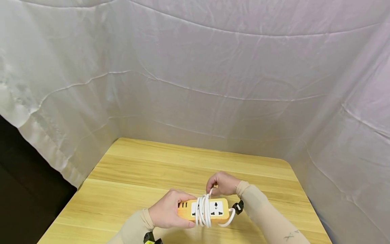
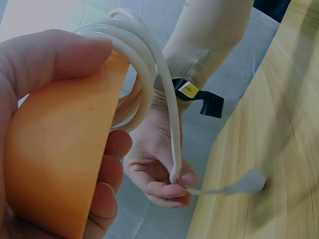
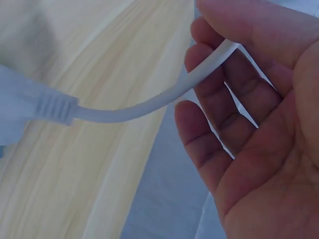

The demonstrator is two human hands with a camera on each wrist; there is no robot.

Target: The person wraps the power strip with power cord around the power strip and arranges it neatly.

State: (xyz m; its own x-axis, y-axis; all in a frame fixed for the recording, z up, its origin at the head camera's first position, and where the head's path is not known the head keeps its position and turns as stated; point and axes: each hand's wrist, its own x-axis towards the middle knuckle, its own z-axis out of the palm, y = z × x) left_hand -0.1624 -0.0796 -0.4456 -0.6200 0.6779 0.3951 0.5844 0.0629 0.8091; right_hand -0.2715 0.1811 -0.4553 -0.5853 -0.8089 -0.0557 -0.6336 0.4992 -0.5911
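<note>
An orange power strip (image 1: 225, 203) with white socket faces and USB ports is held above the table by my left hand (image 1: 169, 208), which grips its left end. Several turns of its white cord (image 1: 203, 211) wrap around the strip's middle. Beyond the strip's far edge, my right hand (image 1: 223, 184) pinches the cord between thumb and fingers. In the right wrist view, a short length of cord (image 3: 149, 105) runs from those fingers to a white plug (image 3: 30, 104). A loop of cord (image 1: 230, 217) bends out from the strip's right end.
The strip and hands are over the near part of a wooden table (image 1: 146, 166). Pale grey curtain (image 1: 195, 74) surrounds its back and sides. A dark area (image 1: 27, 176) shows past the curtain at the left. Each wrist wears a black strap mount (image 1: 238, 206).
</note>
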